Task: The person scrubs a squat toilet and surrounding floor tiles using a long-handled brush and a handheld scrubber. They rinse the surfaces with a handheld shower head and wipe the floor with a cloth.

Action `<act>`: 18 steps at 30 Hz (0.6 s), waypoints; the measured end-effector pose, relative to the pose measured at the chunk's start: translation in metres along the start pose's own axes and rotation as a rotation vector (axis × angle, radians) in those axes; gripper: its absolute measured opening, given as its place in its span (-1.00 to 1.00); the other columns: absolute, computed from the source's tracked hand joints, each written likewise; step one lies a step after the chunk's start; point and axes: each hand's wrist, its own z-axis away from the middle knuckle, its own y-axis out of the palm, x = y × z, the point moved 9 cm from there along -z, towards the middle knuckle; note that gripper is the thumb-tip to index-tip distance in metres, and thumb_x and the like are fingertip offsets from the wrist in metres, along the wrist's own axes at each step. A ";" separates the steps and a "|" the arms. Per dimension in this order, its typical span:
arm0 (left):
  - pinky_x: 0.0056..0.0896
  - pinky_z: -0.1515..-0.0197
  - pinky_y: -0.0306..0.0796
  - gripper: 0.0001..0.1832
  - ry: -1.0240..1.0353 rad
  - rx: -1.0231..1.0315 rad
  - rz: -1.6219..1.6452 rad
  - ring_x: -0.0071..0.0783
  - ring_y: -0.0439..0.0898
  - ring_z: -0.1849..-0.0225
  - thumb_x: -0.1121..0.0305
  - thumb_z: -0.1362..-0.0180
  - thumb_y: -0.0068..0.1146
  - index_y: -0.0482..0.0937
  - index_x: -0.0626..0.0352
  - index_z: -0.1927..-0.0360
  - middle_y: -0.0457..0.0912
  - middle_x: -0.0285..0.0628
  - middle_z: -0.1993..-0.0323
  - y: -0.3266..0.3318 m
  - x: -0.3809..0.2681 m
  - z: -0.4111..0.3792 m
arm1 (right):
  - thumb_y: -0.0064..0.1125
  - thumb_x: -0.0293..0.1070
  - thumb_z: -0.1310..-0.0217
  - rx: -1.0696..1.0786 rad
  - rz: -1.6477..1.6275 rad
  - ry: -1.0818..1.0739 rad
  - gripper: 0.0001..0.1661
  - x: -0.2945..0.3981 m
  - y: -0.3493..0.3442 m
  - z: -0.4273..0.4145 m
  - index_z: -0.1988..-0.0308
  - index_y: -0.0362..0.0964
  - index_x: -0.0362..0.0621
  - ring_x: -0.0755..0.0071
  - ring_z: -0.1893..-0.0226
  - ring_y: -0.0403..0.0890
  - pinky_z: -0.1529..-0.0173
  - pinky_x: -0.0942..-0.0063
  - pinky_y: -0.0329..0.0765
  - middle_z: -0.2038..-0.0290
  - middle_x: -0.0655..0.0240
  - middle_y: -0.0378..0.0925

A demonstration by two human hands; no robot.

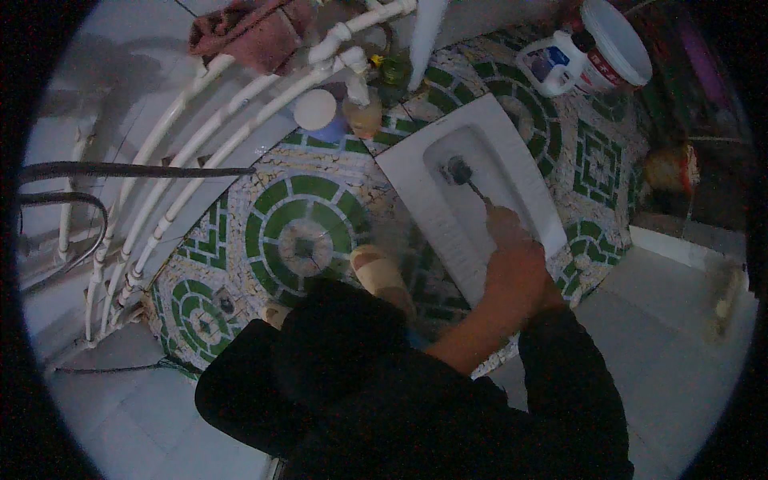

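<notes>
A white ceramic squat toilet (396, 153) is set in the patterned floor. A brush (478, 192) with a dark head reaches into its bowl, the head at the drain hole. My left hand (507, 279) and my right hand (531, 258) are close together around the handle's upper end, over the bowl's near right side. They overlap, so the exact place of each hand's fingers is hard to tell. Dark sleeves cover much of both arms, and the left forearm is partly bare.
White pipes (198, 144) run along the left wall, with a reddish cloth (252, 36) over them. A white bottle (555, 63) and bucket (618, 42) stand at the upper right. A light slipper (381, 273) is on the green-patterned floor. A grey hose (138, 171) crosses the left.
</notes>
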 end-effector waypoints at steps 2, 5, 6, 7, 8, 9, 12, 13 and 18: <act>-0.30 0.41 0.39 -0.87 -0.029 0.024 0.018 -0.28 0.44 0.39 0.44 0.16 -0.09 0.44 0.26 0.52 0.38 -0.12 0.37 -0.004 0.000 -0.003 | -0.22 -0.36 -0.06 0.061 -0.034 0.015 -0.62 0.024 -0.014 -0.035 0.06 0.22 -0.09 0.32 0.62 0.45 0.53 0.37 0.41 0.57 0.28 0.44; -0.27 0.38 0.40 -0.86 -0.071 -0.001 0.086 -0.24 0.45 0.39 0.45 0.15 -0.09 0.43 0.29 0.48 0.39 -0.08 0.38 -0.008 0.014 -0.003 | -0.27 -0.41 -0.06 0.052 -0.109 -0.070 -0.61 0.031 -0.030 -0.005 0.04 0.20 -0.09 0.31 0.60 0.45 0.50 0.32 0.41 0.57 0.27 0.43; -0.24 0.37 0.40 -0.84 -0.031 0.014 0.119 -0.19 0.47 0.38 0.46 0.14 -0.09 0.43 0.30 0.44 0.40 -0.04 0.40 -0.001 0.007 -0.006 | -0.27 -0.41 -0.06 0.076 -0.098 -0.018 -0.61 0.000 -0.023 0.023 0.04 0.20 -0.09 0.31 0.60 0.45 0.50 0.32 0.41 0.57 0.26 0.43; -0.21 0.35 0.41 -0.81 -0.075 -0.007 0.098 -0.14 0.48 0.38 0.46 0.13 -0.08 0.42 0.32 0.40 0.41 -0.01 0.41 -0.003 0.024 -0.006 | -0.27 -0.41 -0.06 0.091 -0.119 -0.073 -0.61 0.020 -0.022 0.030 0.04 0.20 -0.09 0.31 0.59 0.45 0.50 0.32 0.41 0.56 0.26 0.43; -0.21 0.34 0.41 -0.81 -0.085 0.052 0.094 -0.15 0.48 0.37 0.47 0.14 -0.08 0.42 0.31 0.39 0.40 -0.01 0.39 0.000 0.026 -0.007 | -0.27 -0.41 -0.06 0.118 -0.126 -0.055 -0.61 0.013 -0.016 0.051 0.04 0.19 -0.09 0.30 0.59 0.46 0.50 0.32 0.41 0.56 0.26 0.43; -0.22 0.34 0.41 -0.80 -0.090 0.115 0.087 -0.15 0.47 0.36 0.47 0.14 -0.08 0.41 0.31 0.38 0.40 0.00 0.38 -0.001 0.024 -0.008 | -0.27 -0.41 -0.06 0.141 -0.133 -0.041 -0.60 0.010 -0.014 0.066 0.04 0.19 -0.09 0.30 0.59 0.46 0.50 0.32 0.41 0.56 0.26 0.43; -0.22 0.29 0.40 -0.75 -0.092 0.177 0.064 -0.12 0.45 0.29 0.48 0.15 -0.08 0.39 0.30 0.32 0.37 0.02 0.29 -0.003 0.026 -0.007 | -0.27 -0.40 -0.06 0.160 -0.171 -0.038 -0.60 0.025 -0.012 0.067 0.03 0.19 -0.09 0.29 0.58 0.46 0.49 0.31 0.41 0.56 0.25 0.43; -0.21 0.27 0.40 -0.73 -0.084 0.178 0.053 -0.10 0.45 0.26 0.48 0.16 -0.08 0.37 0.30 0.29 0.35 0.02 0.25 -0.004 0.024 -0.007 | -0.27 -0.40 -0.06 0.157 -0.190 -0.037 -0.60 0.033 -0.013 0.056 0.03 0.19 -0.09 0.29 0.58 0.46 0.49 0.31 0.41 0.56 0.25 0.43; -0.27 0.27 0.36 -0.76 -0.009 -0.003 0.047 -0.13 0.43 0.32 0.49 0.24 -0.04 0.39 0.30 0.39 0.35 0.00 0.27 -0.020 0.007 -0.007 | -0.27 -0.40 -0.05 0.136 -0.298 -0.061 -0.59 0.084 -0.031 -0.018 0.03 0.18 -0.09 0.28 0.57 0.46 0.48 0.31 0.41 0.55 0.25 0.43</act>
